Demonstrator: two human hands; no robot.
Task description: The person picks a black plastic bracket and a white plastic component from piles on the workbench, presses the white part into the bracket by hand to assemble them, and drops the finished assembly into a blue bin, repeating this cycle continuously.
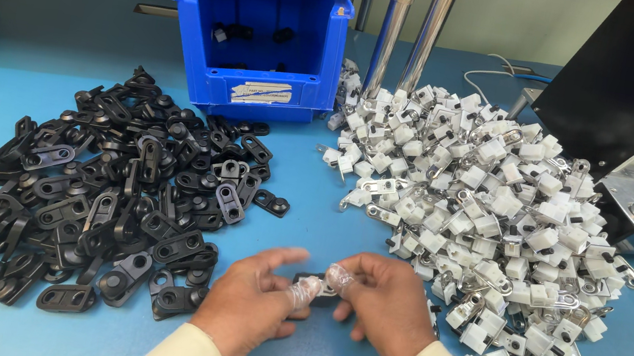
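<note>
As both hands (254, 296) (386, 305) pinch, black part (321, 283) between taped fingertips (305, 289)

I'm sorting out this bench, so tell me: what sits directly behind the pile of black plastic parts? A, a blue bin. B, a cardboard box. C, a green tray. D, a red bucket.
A: a blue bin stands on the blue table just behind the pile of black parts, its open front showing a few dark pieces inside.
</note>
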